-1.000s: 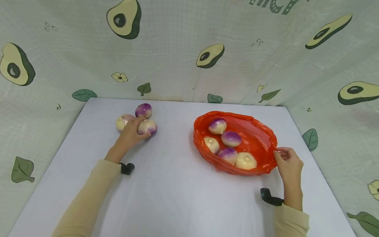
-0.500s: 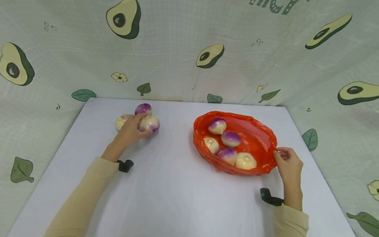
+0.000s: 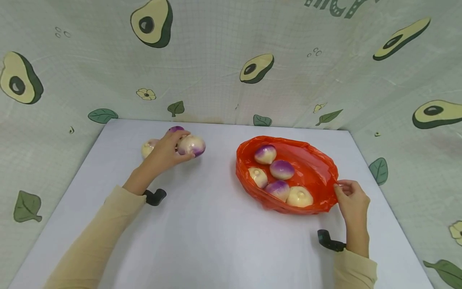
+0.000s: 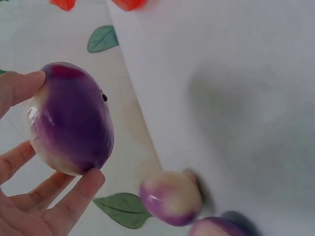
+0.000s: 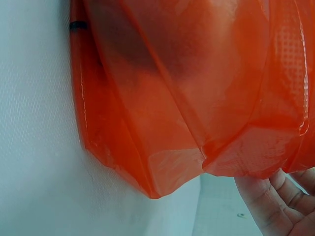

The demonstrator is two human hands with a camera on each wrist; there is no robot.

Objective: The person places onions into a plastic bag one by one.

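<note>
At the back left, my left hand grips a purple-and-white turnip between thumb and fingers. In the left wrist view that turnip is raised off the table, its purple side toward the camera. Two more turnips lie behind and beside the hand: a pale one and a purple-topped one, partly hidden by the fingers. On the right stands an open red plastic bag holding several turnips. My right hand pinches the bag's right rim; the right wrist view shows its fingertips at the red film.
A white table carries everything. Behind and to the sides hangs an avocado-print cloth. Each wrist has a black camera mount, such as the left one.
My left hand has lifted the turnip and carried it to the right and slightly back, away from the other two. The right hand and the bag have stayed in place.
</note>
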